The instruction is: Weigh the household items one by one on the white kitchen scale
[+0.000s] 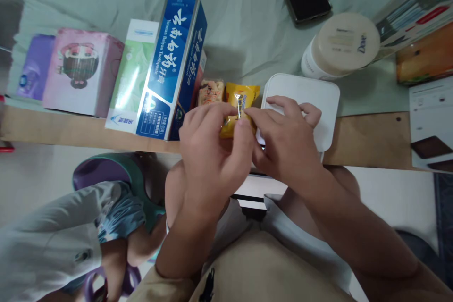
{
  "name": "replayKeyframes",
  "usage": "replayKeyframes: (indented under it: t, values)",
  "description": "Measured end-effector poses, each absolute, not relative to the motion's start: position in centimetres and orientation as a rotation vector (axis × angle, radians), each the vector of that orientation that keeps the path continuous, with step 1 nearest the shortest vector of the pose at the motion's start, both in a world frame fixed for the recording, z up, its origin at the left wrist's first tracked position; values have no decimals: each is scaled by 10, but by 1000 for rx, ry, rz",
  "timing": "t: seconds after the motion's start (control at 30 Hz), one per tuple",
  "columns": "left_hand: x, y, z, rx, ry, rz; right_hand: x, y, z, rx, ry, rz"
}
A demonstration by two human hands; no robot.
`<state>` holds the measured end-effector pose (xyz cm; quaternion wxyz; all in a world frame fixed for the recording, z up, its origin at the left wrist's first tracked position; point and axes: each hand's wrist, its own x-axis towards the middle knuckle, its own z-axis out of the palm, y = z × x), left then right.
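On the green bedsheet [247,19], my left hand [208,151] and right hand [283,139] pinch a half-hidden yellow snack packet [244,96] right of the toothpaste box [173,66], beside a white box [311,94].

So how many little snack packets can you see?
2: a yellow plastic snack packet pinched by both hands, and a pale orange snack packet beside it. Others may be hidden.

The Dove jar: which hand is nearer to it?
Right. The right hand lies below-left of the Dove jar, over the white box; the left hand is farther left.
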<state>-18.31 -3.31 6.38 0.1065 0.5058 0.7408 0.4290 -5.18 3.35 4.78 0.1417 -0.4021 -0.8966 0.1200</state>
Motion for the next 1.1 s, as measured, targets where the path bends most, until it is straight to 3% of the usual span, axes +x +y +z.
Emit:
replayKeyframes:
  t: [0.17,0.4,0.77,0.9,1.1]
  values:
    - [-193,-36,59,1472,2120,1543,-59,33,51,-1117,-2691,378]
    - [-191,-34,56,1544,2045,1608,-49,38,51,-1049,-2585,441]
    - [-165,-3,56,1744,1718,1496,13,84,40,-1238,-1900,416]
    - [-156,42,67,1714,1686,1402,31,117,16,-1319,-1569,516]
    - [-147,116,57,1492,1771,1088,47,132,-22,-1293,-1593,649]
